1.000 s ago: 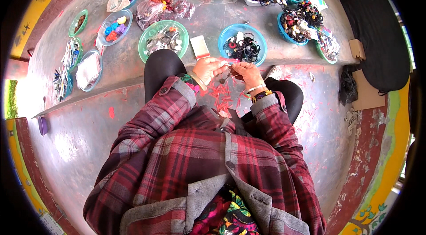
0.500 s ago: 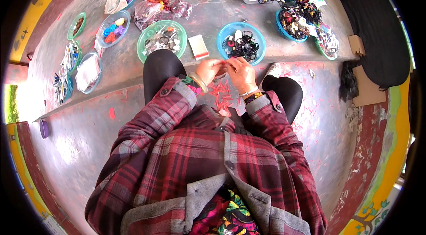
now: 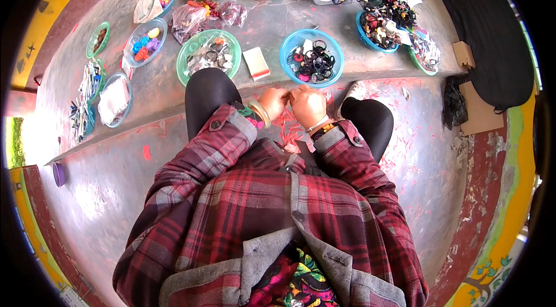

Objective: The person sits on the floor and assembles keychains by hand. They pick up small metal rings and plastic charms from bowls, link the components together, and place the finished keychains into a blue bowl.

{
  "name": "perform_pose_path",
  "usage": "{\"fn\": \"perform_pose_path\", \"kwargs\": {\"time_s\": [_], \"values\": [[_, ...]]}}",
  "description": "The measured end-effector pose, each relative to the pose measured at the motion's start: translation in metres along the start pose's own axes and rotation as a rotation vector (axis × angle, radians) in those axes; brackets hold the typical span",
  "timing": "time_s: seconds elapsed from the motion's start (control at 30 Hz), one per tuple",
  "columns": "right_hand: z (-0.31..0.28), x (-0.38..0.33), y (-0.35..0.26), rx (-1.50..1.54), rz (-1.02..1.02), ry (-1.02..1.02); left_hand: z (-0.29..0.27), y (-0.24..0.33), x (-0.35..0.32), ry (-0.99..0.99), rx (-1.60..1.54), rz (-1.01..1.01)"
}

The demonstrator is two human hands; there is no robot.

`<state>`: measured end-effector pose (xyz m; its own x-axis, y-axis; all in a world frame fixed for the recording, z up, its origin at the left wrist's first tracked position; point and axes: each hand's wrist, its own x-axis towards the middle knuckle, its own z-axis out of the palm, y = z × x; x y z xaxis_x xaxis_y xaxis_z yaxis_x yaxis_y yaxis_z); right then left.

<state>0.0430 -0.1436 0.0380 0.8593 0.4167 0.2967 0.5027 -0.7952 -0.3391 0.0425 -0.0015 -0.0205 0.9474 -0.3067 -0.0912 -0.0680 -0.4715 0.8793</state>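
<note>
Working over the lap, the left hand (image 3: 273, 101) and right hand (image 3: 308, 105) are closed together, fingertips pinching a small item too hidden to identify; judged light and easily dropped, it is best pinched at its edges, near the blue bowl (image 3: 311, 57).

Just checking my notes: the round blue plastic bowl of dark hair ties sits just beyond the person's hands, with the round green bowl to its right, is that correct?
Not quite. In the head view the round green plastic bowl lies to the left of the round blue plastic bowl of dark hair ties, not its right. The blue bowl does sit just beyond the left hand and right hand.
</note>
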Motion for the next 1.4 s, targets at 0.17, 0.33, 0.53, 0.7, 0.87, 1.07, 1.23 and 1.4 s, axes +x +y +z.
{"fn": "perform_pose_path", "kwargs": {"time_s": [0.17, 0.33, 0.53, 0.7, 0.87, 1.07, 1.23, 1.4], "values": [[-0.001, 0.000, -0.002, 0.015, 0.032, 0.001, 0.000, 0.004, -0.001, 0.006, 0.021, 0.038], [0.000, 0.000, -0.004, 0.043, 0.020, 0.057, -0.004, 0.012, -0.005, -0.012, -0.021, 0.054], [-0.003, 0.000, -0.005, 0.055, 0.021, 0.045, -0.003, 0.016, -0.007, 0.052, -0.040, 0.130], [-0.005, -0.001, -0.005, 0.001, 0.011, 0.015, -0.003, 0.018, -0.007, 0.012, 0.023, 0.057], [-0.008, 0.004, -0.006, 0.060, 0.054, 0.074, 0.005, 0.003, -0.003, 0.099, -0.129, 0.124], [-0.014, 0.007, -0.001, 0.250, 0.160, 0.074, 0.004, 0.005, 0.000, 0.053, -0.366, 0.037], [-0.014, 0.007, -0.002, 0.222, 0.139, 0.051, 0.000, 0.004, 0.001, 0.068, -0.155, 0.091], [-0.008, 0.006, 0.000, 0.128, 0.057, 0.064, -0.001, 0.008, -0.002, 0.104, 0.100, 0.139]]}}
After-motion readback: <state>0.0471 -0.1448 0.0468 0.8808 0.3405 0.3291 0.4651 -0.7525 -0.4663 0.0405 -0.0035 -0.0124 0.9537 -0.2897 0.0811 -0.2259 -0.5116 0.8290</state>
